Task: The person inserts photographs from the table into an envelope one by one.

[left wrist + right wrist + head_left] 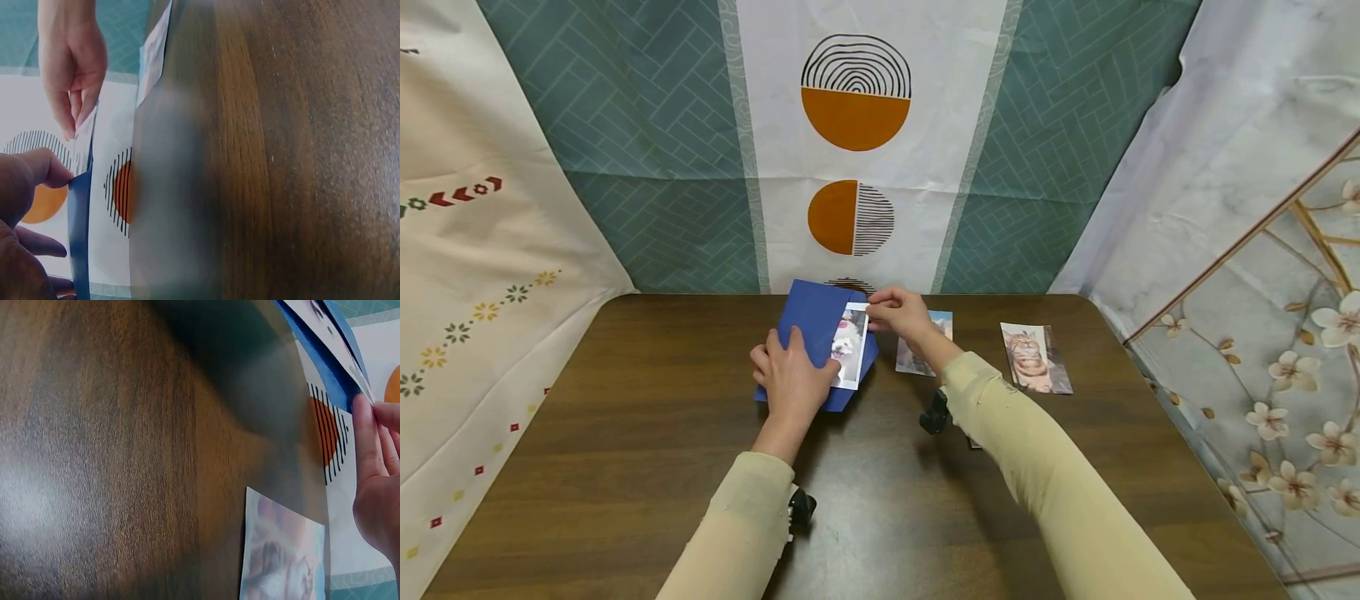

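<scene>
A blue envelope [815, 310] is tilted near the table's back edge. My left hand [793, 372] holds it, fingers spread over its face and thumb at the open side. In the left wrist view the envelope [79, 231] shows nearly edge-on below the thumb. A white-bordered photo [850, 346] of a white furry animal sticks out of the envelope's open side, its other part hidden inside. My right hand [901, 317] pinches the photo's upper right edge between thumb and fingers. The right wrist view shows the photo [334, 344] between the envelope's blue layers.
Behind my right hand lies another photo [916, 357] on the wooden table [625, 467]. Farther right, a photo of an orange cat [1028, 358] overlaps a darker picture [1060, 371]. A patterned curtain [865, 167] hangs just behind the table.
</scene>
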The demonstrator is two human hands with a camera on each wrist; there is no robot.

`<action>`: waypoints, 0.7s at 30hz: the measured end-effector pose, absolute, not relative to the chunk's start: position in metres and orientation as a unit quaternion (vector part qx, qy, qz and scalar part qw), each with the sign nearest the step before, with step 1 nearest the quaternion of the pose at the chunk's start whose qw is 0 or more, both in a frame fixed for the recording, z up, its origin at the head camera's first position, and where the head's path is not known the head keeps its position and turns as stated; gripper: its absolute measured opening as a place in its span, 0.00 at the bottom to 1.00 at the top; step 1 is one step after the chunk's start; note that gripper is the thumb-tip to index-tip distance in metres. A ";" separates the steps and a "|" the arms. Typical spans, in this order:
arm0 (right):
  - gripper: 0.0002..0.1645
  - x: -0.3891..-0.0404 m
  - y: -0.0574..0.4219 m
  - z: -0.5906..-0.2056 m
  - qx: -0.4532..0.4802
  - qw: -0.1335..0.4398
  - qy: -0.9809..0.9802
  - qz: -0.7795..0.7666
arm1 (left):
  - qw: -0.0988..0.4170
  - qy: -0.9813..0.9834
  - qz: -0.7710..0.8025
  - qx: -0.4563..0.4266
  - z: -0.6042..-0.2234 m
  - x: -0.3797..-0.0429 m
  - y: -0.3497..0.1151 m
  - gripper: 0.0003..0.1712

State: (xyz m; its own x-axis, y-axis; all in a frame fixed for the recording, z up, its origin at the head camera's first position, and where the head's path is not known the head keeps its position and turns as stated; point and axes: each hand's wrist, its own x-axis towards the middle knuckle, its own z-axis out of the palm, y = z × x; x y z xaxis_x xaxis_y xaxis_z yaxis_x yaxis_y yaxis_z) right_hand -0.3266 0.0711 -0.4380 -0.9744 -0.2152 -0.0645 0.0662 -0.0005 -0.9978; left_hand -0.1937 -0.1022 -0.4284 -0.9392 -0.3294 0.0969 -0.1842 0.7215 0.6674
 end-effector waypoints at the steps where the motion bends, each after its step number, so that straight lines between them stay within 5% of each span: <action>1: 0.11 -0.327 0.071 -0.438 -0.054 0.100 0.698 -0.707 | 0.104 -0.922 -0.346 0.140 -0.428 -0.194 -0.102 0.50; 21: 0.11 -0.328 0.064 -0.439 -0.047 0.085 0.695 -0.712 | 0.095 -0.928 -0.332 0.140 -0.428 -0.195 -0.097 0.49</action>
